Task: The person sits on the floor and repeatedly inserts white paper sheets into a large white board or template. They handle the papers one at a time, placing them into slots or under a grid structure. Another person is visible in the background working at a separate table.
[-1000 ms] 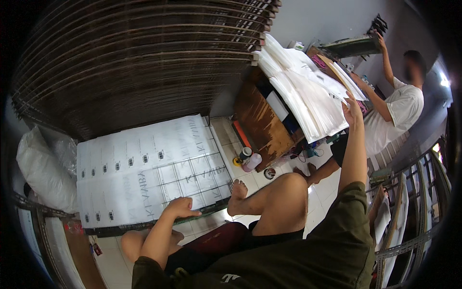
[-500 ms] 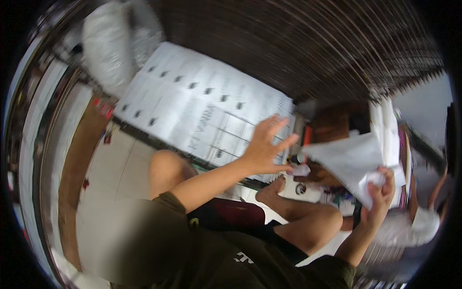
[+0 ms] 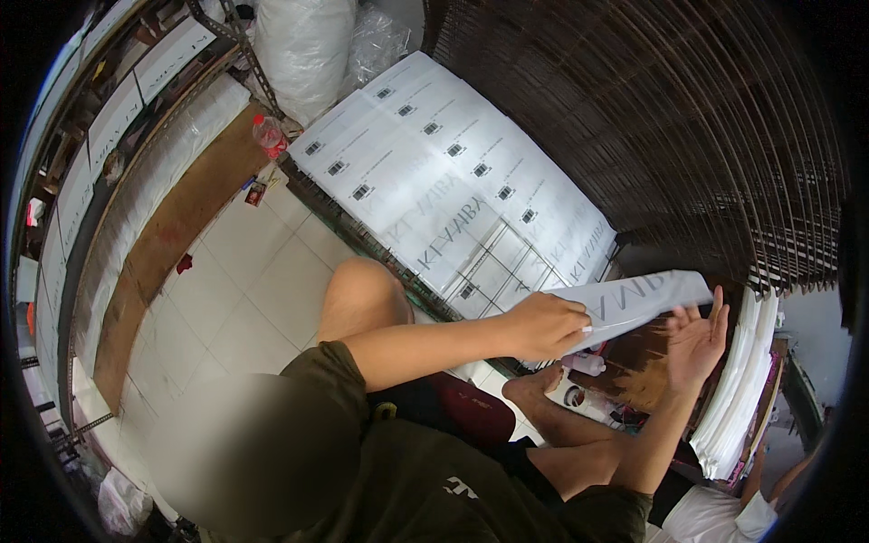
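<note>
My left hand (image 3: 549, 327) is closed on the left end of a white printed sheet (image 3: 634, 306), perhaps a flat plastic bag, with large dark lettering. The sheet is held up in the air, slanting up to the right. My right hand (image 3: 695, 348) is open at its far end, palm turned up and fingers stretched out; whether they touch the sheet I cannot tell. Ahead, overlapping rows of similar white printed sheets (image 3: 425, 172) lie flat on a low table. A dark wire grid (image 3: 516, 258) lies over their near right part.
A tall dark wire rack (image 3: 634, 109) rises beyond the table. White sheets are stacked (image 3: 738, 389) at the right. A plastic bottle (image 3: 269, 136) and a stuffed clear bag (image 3: 303, 59) stand at the far left. Shelving (image 3: 172, 244) lines the left, and another person's white sleeve (image 3: 756, 516) shows lower right.
My left hand went from spread fingers over the table to gripping the sheet. My right hand has opened from its grip. The sheet has moved left, and the view has turned.
</note>
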### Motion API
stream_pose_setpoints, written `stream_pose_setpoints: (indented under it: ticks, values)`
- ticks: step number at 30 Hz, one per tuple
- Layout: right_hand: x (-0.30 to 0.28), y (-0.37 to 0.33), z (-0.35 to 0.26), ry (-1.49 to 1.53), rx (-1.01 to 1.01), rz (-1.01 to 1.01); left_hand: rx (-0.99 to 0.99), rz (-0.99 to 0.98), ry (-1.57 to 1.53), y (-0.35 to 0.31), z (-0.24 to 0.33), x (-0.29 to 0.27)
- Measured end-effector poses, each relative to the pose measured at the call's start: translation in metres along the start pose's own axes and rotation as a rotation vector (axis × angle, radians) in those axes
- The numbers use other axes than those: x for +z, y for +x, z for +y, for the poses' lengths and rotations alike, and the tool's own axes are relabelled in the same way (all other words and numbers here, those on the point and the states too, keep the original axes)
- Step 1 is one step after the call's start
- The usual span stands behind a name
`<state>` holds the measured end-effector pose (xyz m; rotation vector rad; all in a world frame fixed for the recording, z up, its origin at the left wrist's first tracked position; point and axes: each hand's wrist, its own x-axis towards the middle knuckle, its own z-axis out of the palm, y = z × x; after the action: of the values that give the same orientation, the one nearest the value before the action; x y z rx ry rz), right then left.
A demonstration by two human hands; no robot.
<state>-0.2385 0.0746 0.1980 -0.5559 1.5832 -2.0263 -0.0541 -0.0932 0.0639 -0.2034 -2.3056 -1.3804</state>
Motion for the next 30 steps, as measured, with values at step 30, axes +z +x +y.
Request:
stream_pose_setpoints:
  ticks: [30]
  values:
    - [0.158, 0.07, 0.073, -0.567, 0.035, -0.382, 0.306, -0.628, -0.135, -0.073, 0.005, 0.052]
